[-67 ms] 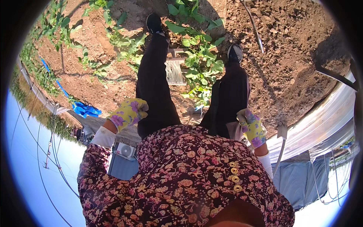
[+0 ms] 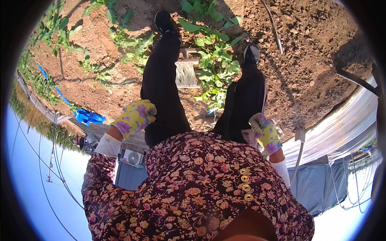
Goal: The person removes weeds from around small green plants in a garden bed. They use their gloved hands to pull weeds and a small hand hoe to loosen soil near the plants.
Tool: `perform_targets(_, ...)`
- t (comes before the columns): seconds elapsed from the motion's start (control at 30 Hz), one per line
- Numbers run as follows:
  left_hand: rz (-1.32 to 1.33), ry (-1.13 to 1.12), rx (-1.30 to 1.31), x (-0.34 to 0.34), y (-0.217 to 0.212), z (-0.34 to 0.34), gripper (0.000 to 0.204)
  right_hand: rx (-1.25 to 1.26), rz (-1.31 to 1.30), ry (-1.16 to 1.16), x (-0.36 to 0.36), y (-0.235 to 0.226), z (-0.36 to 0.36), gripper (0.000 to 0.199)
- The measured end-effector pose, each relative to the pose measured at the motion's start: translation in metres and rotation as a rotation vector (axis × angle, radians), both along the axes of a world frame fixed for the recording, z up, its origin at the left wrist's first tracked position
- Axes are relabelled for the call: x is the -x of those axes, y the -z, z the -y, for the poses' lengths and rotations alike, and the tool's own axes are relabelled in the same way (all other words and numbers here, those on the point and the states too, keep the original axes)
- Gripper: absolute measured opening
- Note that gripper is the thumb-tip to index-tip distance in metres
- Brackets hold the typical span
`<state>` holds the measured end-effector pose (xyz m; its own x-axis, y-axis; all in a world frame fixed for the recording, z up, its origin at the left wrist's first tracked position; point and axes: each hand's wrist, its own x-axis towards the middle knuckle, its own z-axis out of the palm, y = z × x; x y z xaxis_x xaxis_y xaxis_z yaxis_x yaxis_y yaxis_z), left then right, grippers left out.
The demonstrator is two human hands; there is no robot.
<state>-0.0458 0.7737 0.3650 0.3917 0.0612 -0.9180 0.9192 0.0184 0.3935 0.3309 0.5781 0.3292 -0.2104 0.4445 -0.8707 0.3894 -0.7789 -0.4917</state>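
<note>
My left hand (image 2: 134, 117), in a yellow glove with purple flowers, is at the outer side of my left thigh, its curled fingers against the dark trousers (image 2: 163, 84). A matching glove covers my right hand (image 2: 265, 132), which is closed beside my right thigh. Whatever either hand may pinch is hidden by the fingers. On the ground between my legs stands a small low wooden stool-like thing (image 2: 187, 75) with a pale stringy top. Leafy green plants (image 2: 217, 64) grow right beside it.
More plants (image 2: 134, 46) grow in rows on the brown soil at left. A thin rod (image 2: 276, 36) lies on dry, clumpy ground at right. Blue plastic (image 2: 89, 117) lies at the left edge, and clear plastic sheeting (image 2: 333, 134) curves along the right with a grey pipe (image 2: 298, 160) near it.
The view has shifted slightly, with the ground and legs a little higher or further left in the picture. Both hands stay closed beside my thighs.
</note>
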Motion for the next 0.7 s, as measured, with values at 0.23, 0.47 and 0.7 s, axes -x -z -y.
perform_targets(0.23,0.09,-0.003,0.217,0.17,0.035,-0.084,0.016,0.166,-0.271,0.018,0.157,0.007,-0.069,0.023)
perform_targets(0.47,0.45,-0.221,0.488,0.228,0.067,-0.065,0.027,1.139,-0.701,1.219,0.193,-0.001,-0.096,0.017)
perform_targets(0.7,0.175,-0.765,-0.129,0.083,0.224,-0.147,0.025,-0.28,0.005,-0.052,0.163,0.237,-0.23,0.031)
